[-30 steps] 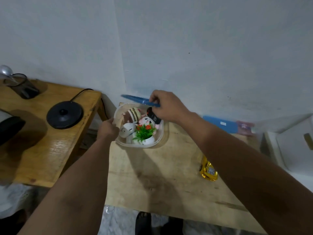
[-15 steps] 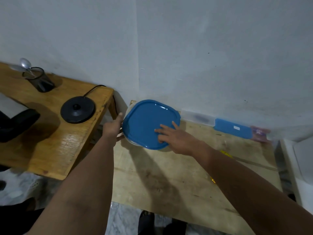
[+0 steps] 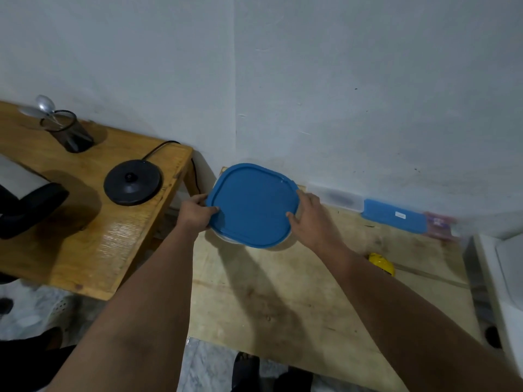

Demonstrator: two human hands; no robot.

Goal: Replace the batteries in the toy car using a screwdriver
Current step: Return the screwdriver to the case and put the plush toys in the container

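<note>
Nearest the camera, two bare forearms reach forward over a pale wooden table (image 3: 283,292), whose front edge is cut off by them; below it a strip of floor and the dark toes of footwear are only partly seen. To the right, a yellow toy car (image 3: 382,263) lies on the table just beside the right forearm, which hides most of it, so its underside and any battery cover cannot be made out. Farther on, the left hand (image 3: 195,215) grips the left edge of a blue lid (image 3: 252,205), thumb on top and fingers curled under out of sight. The right hand (image 3: 307,219) rests on the lid's right edge with fingers spread and fairly straight, pressing down on it. The lid sits on a clear container (image 3: 226,237), of which only a thin sliver shows beneath the lid's near rim; its contents are hidden. Behind, against the white wall, lie a blurred pale case (image 3: 335,198), a blue case (image 3: 394,216) and a smeared pinkish packet (image 3: 438,224). On the darker side table (image 3: 85,250) to the left stand a round black kettle base (image 3: 132,186) and a dark cup holding spoons (image 3: 66,131).
</note>
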